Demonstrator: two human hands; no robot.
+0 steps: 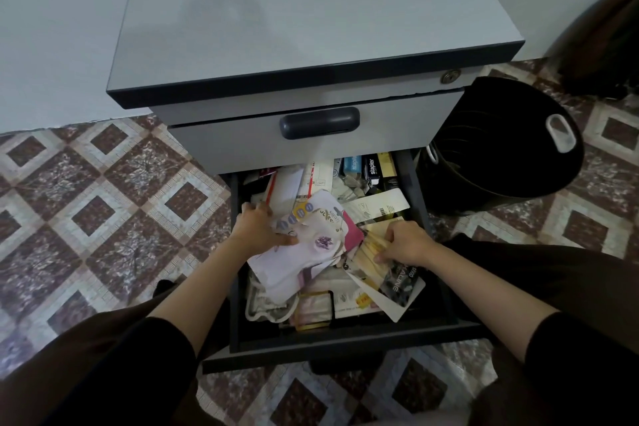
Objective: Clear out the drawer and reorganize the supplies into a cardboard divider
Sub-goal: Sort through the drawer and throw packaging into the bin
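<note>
Head view: the lower drawer (234, 287) of a grey cabinet (311, 10) is being shown pulled out, and it is being filled nearly to the rim by a loose heap of papers, packets and small boxes. At the drawer's left side, a white packet (311, 249) printed with a purple flower is being gripped by the left hand (259, 228), with the thumb laid across its top and the fingers curled down into the heap. Toward the drawer's right side, a bundle of yellowish papers (370, 252) is being pinched by the right hand (404, 244), its fingers curled round them. A glossy card (401, 284) is lying just under that bundle, slanting toward the drawer's front right corner. Two stapler boxes (363, 168) are being kept at the drawer's back right. A black bin (501, 149) is standing just right of the drawer on the patterned floor tiles (103, 201).
</note>
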